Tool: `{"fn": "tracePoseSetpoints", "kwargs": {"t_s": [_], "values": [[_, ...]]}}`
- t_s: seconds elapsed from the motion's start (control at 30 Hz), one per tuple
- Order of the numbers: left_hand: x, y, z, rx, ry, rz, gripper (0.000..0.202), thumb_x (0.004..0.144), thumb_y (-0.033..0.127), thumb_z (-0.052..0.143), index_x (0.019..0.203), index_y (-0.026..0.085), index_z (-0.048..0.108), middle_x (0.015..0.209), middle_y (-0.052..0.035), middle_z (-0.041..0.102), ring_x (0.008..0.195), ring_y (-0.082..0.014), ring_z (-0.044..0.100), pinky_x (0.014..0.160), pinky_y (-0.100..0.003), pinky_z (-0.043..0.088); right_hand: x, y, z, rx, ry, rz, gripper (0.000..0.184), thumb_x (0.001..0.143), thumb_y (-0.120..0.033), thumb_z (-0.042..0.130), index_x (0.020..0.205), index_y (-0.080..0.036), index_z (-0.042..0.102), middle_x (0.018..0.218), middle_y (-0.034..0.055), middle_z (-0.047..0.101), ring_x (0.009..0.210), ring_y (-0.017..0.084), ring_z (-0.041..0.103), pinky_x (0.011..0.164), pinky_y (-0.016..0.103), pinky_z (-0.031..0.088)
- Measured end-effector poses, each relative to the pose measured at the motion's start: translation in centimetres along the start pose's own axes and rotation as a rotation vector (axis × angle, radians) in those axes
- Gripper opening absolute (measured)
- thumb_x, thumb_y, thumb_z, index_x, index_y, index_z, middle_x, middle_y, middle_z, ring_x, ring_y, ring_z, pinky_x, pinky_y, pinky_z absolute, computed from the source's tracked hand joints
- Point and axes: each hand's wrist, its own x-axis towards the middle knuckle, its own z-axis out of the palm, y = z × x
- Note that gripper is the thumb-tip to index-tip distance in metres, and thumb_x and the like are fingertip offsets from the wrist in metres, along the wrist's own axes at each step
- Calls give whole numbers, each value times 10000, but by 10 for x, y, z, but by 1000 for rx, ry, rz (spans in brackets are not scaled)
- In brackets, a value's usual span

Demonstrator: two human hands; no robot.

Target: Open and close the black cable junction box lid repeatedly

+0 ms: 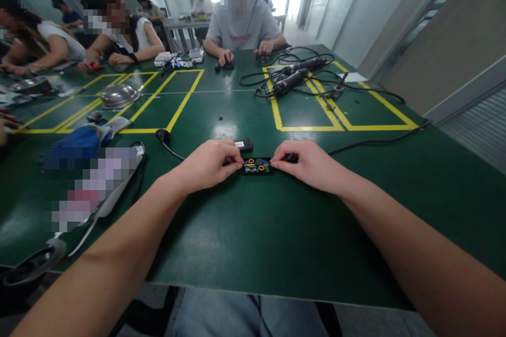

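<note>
**Both ends pinched on the little open box**

And here it is, flat on the green table straight in front of the person: a small black box, open side up, copper rings and coloured wires on show inside. The left hand pinches at the left end, thumb and forefinger drawn together. The right hand mirrors it at the other end, thumb and forefinger closed in a matching pinch. Wall or wire between those fingers? Too small to tell!

Just behind the box sits a black piece with a white label, partly tucked behind the left hand. A cable with a plug runs up to the left hand, and a second cable trails away from the right.

Now, the handling. This looks a featherweight, with a stiff, probably smooth plastic shell that could slide about on that tabletop. The delicate stuff is inside: those thin wires look soft and bendy, and the joints where they meet the board would likely dislike a hard tug. The cables look springy enough to drag the box askew. The safest hold? The outer walls at the short ends, fingertips well off the rings.
</note>
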Motion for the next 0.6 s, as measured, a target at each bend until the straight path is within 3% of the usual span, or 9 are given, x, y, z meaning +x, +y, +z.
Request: {"fn": "tracePoseSetpoints", "kwargs": {"t_s": [0.2,0.33,0.43,0.5,0.6], "values": [[1,-4,3,16,34,27,122,976,167,739,875,185,806,857,-30,726,813,-190,662,791,-326,493,-1,2,1,15,22,-14,109,943,-292,776,859,-243,824,899,39,807,812,214,703,771,356,562],[0,-3,9,65,106,56,151,987,266,737,889,190,822,969,-77,752,956,-255,688,908,-408,559,-2,3,3,15,34,-20,122,941,-314,769,860,-239,820,884,40,804,797,213,705,750,354,556],[-1,-2,16,64,222,80,273,1023,316,691,1195,178,852,1170,-126,752,1084,-287,710,996,-464,601,-3,3,5,17,47,-16,126,934,-317,757,857,-237,817,863,38,798,785,213,703,736,353,542],[0,-5,19,63,317,66,406,1057,290,628,1415,183,788,1303,-145,745,1185,-294,712,1073,-490,605,-3,2,6,11,54,-19,131,937,-312,742,857,-235,810,830,32,783,755,207,684,718,347,525],[2,-12,21,108,389,-28,429,1097,275,579,1480,214,763,1433,-141,749,1338,-310,687,1202,-543,555,-3,0,7,-11,65,-32,149,956,-284,691,857,-233,789,795,24,761,721,197,645,697,337,499]]}}
